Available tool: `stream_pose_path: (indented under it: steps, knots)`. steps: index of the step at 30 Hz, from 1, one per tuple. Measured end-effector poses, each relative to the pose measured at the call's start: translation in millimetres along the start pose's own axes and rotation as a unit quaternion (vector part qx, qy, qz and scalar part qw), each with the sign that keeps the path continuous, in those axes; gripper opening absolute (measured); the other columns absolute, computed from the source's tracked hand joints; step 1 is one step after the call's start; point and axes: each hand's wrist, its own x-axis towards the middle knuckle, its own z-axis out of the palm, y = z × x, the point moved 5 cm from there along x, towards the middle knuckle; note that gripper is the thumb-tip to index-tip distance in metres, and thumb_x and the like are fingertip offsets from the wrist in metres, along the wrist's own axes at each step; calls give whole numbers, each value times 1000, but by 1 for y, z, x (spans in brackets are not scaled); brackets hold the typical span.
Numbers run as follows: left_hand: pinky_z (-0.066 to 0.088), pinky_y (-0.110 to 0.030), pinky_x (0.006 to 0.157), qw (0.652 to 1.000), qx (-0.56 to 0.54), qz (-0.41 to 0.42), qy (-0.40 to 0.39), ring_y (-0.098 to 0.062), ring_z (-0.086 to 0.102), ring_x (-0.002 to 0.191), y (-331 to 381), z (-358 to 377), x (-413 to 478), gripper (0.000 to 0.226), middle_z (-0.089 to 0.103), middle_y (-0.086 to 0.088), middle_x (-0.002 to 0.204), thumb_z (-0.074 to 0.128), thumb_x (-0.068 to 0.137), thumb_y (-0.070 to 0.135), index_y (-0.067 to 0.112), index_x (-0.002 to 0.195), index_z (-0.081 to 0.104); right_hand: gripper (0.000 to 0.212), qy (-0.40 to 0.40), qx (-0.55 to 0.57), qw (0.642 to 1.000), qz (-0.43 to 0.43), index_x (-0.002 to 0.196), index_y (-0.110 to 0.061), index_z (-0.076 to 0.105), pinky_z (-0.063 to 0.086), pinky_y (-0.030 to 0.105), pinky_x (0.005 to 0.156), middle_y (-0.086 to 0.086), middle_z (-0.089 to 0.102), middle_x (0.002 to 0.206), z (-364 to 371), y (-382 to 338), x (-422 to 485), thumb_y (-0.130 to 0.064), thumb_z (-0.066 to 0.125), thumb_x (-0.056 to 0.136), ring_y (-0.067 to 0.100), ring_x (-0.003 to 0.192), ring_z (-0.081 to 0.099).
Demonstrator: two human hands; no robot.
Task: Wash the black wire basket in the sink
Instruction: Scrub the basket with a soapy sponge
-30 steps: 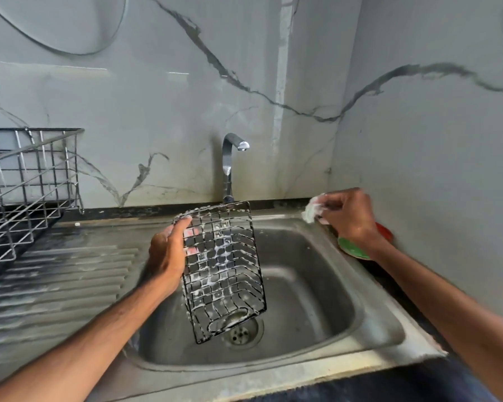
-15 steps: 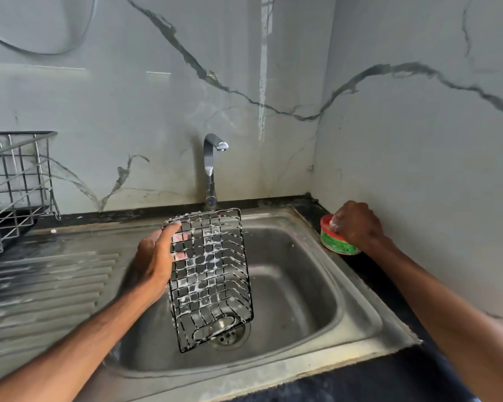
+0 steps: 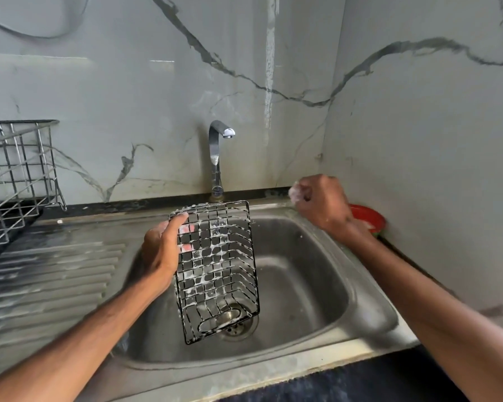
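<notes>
left hand: fingers wrapped round long edge of black wire basket, sudsy, tilted over stainless steel sink | right hand: fist closed on small white soapy wad, just beside round red tub | step: scrubbing, judged | next: wad onto mesh; chrome tap dry, rinse pending

Two bare forearms in view: left forearm and right forearm, both uncovered from the wrist to the frame's lower edge. Left hand is bare, with tendons and knuckles showing on its back and flecks of white foam on the uppermost fingertip. Right hand is bare too, with white lather at the fingers and a few small specks near the wrist; motion blur softens the finer detail.
</notes>
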Motion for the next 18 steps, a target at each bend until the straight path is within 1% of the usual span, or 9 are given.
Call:
stream_pose_path:
  steps: [2,4,7,9,11,13,15,16,18]
  knots:
    - [57,-57,68,1000,-2,3,5,-41,75,74,-1,-2,1,78,65,3,78,69,63,86,12,90,75,10,-34,81,996,-7,91,-13,76,61,35,78,-1,76,87,17,-21,-3,-20,77,83,11,78,70]
    - [60,-62,74,1000,-8,0,4,-39,75,77,-1,-2,2,77,70,0,82,70,61,87,16,92,77,37,-92,103,990,22,109,-12,70,60,29,78,-1,71,96,42,-35,-6,-35,81,82,12,84,67]
    - [58,-48,76,1000,-7,-14,0,-29,74,70,-1,-3,2,72,79,1,86,69,61,87,20,87,75,38,-158,74,983,58,86,-14,60,45,22,50,-2,57,73,79,-41,-11,-47,77,84,11,58,49]
    - [59,-48,82,1000,-19,-14,3,-21,71,70,-1,-4,3,81,80,-1,94,69,58,90,20,99,77,34,-216,138,962,93,85,-7,62,39,23,46,1,53,69,102,-39,-15,-39,74,90,13,55,45]
    - [61,-56,83,1000,-23,-19,6,-21,70,76,-4,-9,6,97,79,3,103,68,53,93,18,115,75,26,-268,213,933,108,96,-2,67,55,25,58,3,64,79,118,-40,-21,-28,67,96,18,65,61]
    - [60,-60,84,1000,-10,-17,-6,-29,72,86,-5,-13,9,98,78,4,109,68,53,94,21,119,74,13,-299,283,905,113,107,-9,65,63,42,80,12,71,97,130,-41,-26,-19,62,99,28,87,74]
    - [59,-65,84,1000,2,-12,-19,-36,70,84,-4,-14,11,94,76,1,110,68,58,92,17,113,74,19,-306,357,871,146,117,-8,61,62,50,82,20,70,110,140,-38,-30,-16,61,100,33,97,74]
    - [59,-66,82,1000,11,4,-25,-37,70,80,-3,-15,10,87,74,-3,101,68,63,89,12,103,72,22,-309,384,853,169,121,-8,60,62,51,81,22,69,113,144,-35,-32,-15,61,100,34,99,73]
    - [59,-67,78,998,37,43,-29,-29,57,57,7,-16,1,59,59,-6,72,66,76,78,20,74,63,24,-328,411,827,198,123,-8,61,62,49,81,23,70,114,149,-31,-35,-14,62,99,37,97,74]
